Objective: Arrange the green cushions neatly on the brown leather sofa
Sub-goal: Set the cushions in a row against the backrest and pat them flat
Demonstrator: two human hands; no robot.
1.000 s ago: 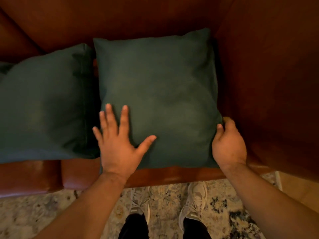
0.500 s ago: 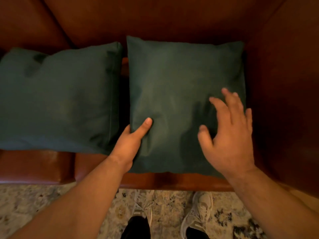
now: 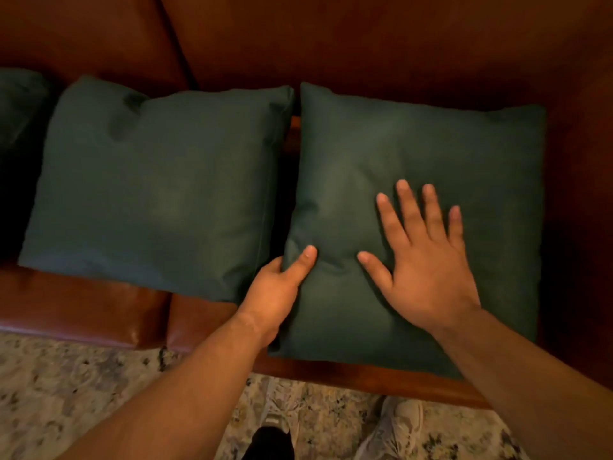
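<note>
The right-hand green cushion (image 3: 414, 154) is lying on the seat of the brown leather sofa (image 3: 331, 38), square, plump and faintly creased (the creases are gathering near my thumb), its far edge against the backrest. My left hand (image 3: 275, 290) is gripping its left edge, thumb on top, fingers tucked out of sight. My right hand (image 3: 421, 260) is resting flat on its middle, fingers spread straight. A second green cushion (image 3: 156, 187) is lying just beside it, leftward.

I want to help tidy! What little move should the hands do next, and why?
Probably slide the right cushion back slightly toward the sofa back: its near edge sits nearer the seat front than the left cushion's. The left hand grips its side; the right hand lies flat on top.
</note>
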